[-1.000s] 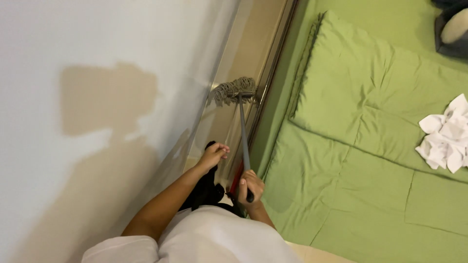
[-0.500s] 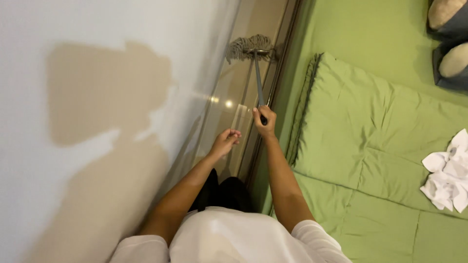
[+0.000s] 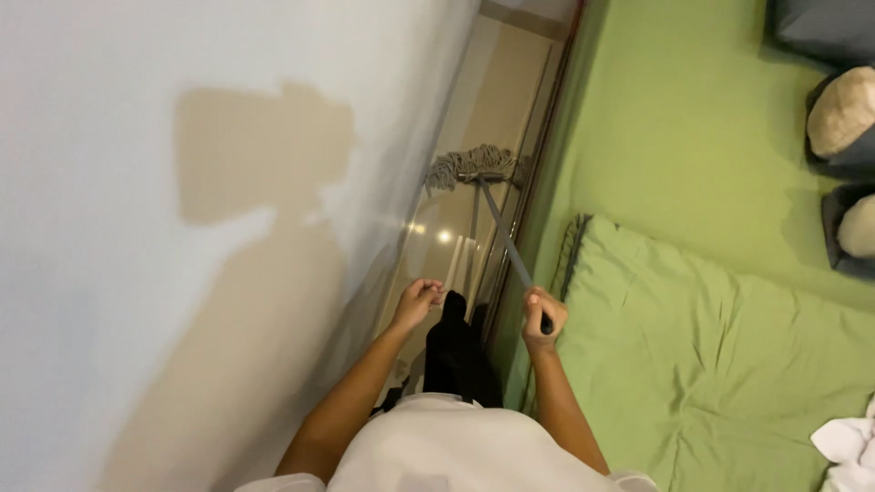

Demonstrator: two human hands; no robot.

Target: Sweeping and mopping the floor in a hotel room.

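A: Head view, the only one. Where's the grey string-headed mop with the thin dark metal handle point(image 3: 507, 239)?

B: Mop head point(image 3: 474, 168) is down on the glossy beige tiled floor point(image 3: 492, 82), in the narrow strip between the pale grey-white wall point(image 3: 182, 182) and the bed with the green quilted cover point(image 3: 693, 346). Handle runs from the head back and to the right, up into the right hand point(image 3: 543, 319).

A: Long axis?

B: Along the floor strip, slightly diagonal. Head is at the far end, ahead of the person and a little left of the right hand. Grip end is just beside the bed edge.

A: State of the right hand?

B: Fingers wrapped tight round the top of the handle, fist-like. It carries the mop alone.

A: Left hand point(image 3: 417, 302)?

B: Loosely curled, holding nothing that I can see. It sits off the handle, near it, on the wall side. Right hand is on the handle; left is close but apart.

A: Anything between them?

B: A dark-clad leg point(image 3: 454, 351) below, standing in the strip.

A: Rest of the scene?

B: Pillows, cream and dark grey point(image 3: 843, 118), at the far right of the bed. White crumpled cloth point(image 3: 848, 451) at the bottom-right corner. Person's shadow on the wall.
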